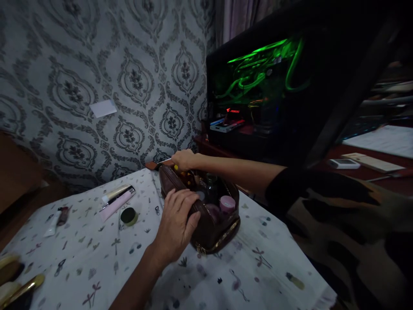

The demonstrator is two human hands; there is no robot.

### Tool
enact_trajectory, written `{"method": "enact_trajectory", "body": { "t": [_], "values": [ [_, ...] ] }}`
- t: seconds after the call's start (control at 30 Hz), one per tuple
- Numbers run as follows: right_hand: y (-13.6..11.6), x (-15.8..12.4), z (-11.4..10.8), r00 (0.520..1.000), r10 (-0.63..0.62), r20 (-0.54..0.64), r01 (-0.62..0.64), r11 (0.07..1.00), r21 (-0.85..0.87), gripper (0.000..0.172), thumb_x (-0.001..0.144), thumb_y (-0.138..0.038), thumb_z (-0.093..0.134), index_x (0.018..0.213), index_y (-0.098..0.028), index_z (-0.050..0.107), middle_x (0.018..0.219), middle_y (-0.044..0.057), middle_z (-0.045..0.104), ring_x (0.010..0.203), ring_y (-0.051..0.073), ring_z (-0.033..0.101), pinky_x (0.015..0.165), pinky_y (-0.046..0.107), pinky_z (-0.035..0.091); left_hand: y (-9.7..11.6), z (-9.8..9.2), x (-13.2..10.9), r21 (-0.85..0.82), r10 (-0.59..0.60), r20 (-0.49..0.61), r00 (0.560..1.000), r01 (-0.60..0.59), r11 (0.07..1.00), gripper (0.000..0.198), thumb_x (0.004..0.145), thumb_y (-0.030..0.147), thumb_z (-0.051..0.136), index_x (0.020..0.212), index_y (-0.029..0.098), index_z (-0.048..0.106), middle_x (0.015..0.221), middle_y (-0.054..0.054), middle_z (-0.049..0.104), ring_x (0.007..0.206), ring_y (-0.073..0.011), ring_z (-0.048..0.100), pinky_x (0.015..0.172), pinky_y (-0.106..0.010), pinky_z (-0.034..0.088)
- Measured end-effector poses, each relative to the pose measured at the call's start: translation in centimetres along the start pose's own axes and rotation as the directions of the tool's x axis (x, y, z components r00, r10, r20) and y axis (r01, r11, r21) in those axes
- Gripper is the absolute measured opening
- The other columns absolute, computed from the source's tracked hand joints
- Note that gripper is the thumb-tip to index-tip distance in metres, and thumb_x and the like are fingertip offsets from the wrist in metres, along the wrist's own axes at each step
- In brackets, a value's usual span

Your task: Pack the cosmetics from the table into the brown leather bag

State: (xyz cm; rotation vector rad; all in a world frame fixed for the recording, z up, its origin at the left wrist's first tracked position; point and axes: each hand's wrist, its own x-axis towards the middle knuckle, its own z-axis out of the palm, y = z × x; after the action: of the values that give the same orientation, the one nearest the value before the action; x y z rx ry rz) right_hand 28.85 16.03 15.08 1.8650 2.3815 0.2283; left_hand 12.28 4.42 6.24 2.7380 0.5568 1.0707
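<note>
An open brown makeup bag (203,219) with a gold zipper stands on the cloth-covered table. My left hand (177,221) grips its near left side, fingers laid over the rim and thumb apart. At the bag's far end is my right hand (183,159), its fingers curled and mostly hidden; a small yellow thing shows beneath them, and what they grip cannot be made out. Inside the bag are a pink round jar (227,204), a dark bottle (212,186) and other items in shadow.
Left of the bag lie a dark-lidded round jar (129,216), a pink tube (116,205) and a white tube (52,224). Gold-trimmed items (26,290) sit at the lower left corner. A green-lit computer case (258,86) stands on a desk behind, by the patterned wall (135,82).
</note>
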Motion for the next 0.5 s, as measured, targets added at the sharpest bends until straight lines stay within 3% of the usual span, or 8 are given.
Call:
{"method": "enact_trajectory", "body": {
  "t": [0.5],
  "values": [
    [0.21, -0.40, -0.85, 0.998, 0.016, 0.060, -0.016, 1.000, 0.005, 0.044, 0.076, -0.029, 0.074, 0.118, -0.016, 0.070, 0.118, 0.015, 0.072, 0.107, 0.027, 0.070, 0.079, 0.028, 0.055, 0.07, 0.05, -0.08, 0.005, -0.001, -0.002, 1.000, 0.001, 1.000, 0.032, 0.106, 0.035, 0.032, 0.129, 0.022, 0.050, 0.128, -0.008, 0.063, 0.127, -0.0209, 0.050, 0.117, -0.044, 0.023]
  ]
}}
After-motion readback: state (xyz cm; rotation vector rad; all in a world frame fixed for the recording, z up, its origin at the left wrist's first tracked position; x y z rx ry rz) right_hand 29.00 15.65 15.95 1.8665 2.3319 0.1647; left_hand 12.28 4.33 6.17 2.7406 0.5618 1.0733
